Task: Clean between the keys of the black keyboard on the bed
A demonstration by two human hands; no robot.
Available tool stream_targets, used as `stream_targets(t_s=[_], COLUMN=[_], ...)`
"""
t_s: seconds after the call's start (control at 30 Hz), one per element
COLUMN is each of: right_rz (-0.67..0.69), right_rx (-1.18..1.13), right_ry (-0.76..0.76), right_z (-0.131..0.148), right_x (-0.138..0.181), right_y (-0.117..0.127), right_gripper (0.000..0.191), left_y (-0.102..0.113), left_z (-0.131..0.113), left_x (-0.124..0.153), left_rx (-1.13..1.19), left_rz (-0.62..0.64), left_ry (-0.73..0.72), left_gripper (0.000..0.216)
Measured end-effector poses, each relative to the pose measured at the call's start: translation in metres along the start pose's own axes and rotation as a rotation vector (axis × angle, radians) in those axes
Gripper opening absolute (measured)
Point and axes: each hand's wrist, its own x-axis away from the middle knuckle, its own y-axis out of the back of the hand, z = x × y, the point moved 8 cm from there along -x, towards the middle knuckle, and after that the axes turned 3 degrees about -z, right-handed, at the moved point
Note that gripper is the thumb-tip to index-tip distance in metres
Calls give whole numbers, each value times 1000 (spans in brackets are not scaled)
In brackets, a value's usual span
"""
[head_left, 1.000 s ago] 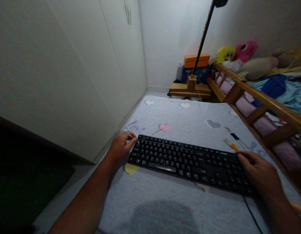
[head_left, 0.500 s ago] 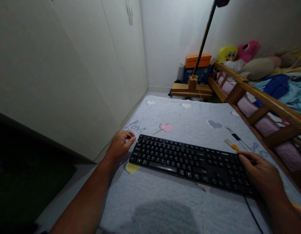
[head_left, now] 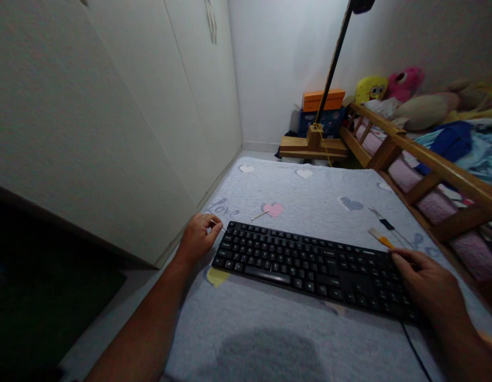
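A black keyboard (head_left: 301,262) lies slightly slanted on the pale blue cloth. At its upper left corner, my left hand (head_left: 198,236) pinches a white cotton swab (head_left: 224,228), whose tip reaches the keyboard's edge; whether it touches is too small to tell. My right hand (head_left: 431,281) grips the keyboard's right end, thumb on top, other fingers partly hidden. Behind the keyboard a second cotton swab (head_left: 260,215) rests by a printed pink heart. Near my right hand lie a flat brush with an orange handle (head_left: 385,241) and a thin wire tool with a black middle (head_left: 387,224).
The cloth (head_left: 277,323) with printed hearts covers the surface. White cabinet doors (head_left: 150,106) stand close on the left. A wooden bed rail (head_left: 440,159) runs along the right. Beyond the far edge are a wooden stand base (head_left: 313,146) with a black pole and an orange box (head_left: 333,98).
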Motion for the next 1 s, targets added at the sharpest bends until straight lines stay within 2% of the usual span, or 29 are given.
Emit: stream_targets(t_s=[0.33,0.8,1.0], right_rz=[-22,22,-19], right_rx=[-22,-6,-32], right_ry=[9,-58,-35], right_z=[1,5,1], right_x=[-1,1,0], right_y=[2,2,2], right_gripper=[37,48,46], left_y=[-1,0,1], left_z=[-3,-2,0], left_x=[-1,1,0], left_rx=[-13,8,-13], left_rz=[6,64,26], left_ry=[-22,-30,-24], left_gripper=[21,24,23])
